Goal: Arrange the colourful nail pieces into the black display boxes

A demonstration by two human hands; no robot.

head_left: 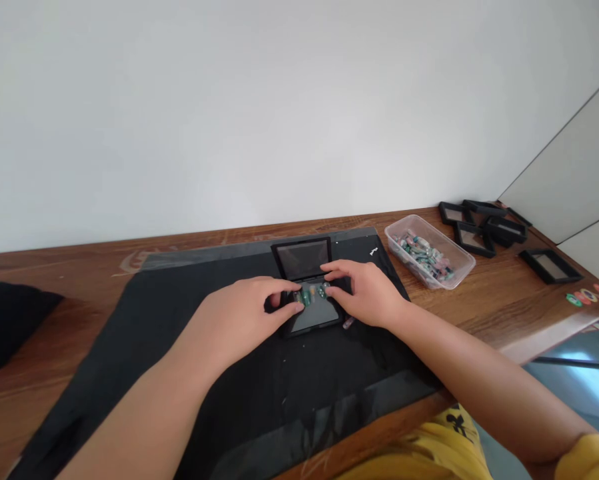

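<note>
Matt beside gloss

The open case [316, 319] looks like smooth black plastic, its lid window [304, 259] glossy; the small pieces [306, 297] inside shine; the tub [456, 260] is clear, shiny plastic; the tabletop [449, 310] is grained wood, scuffed in places; the mat [249, 387] is matt black; the wall [279, 120] smooth; the yellow sleeve [589, 457] cloth.

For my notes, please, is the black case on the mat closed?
No, the case is open, with colourful pieces between the left hand and right hand.

Pale wall [279, 120] behind a brown wood-grained tabletop [494, 293] in soft light
</note>
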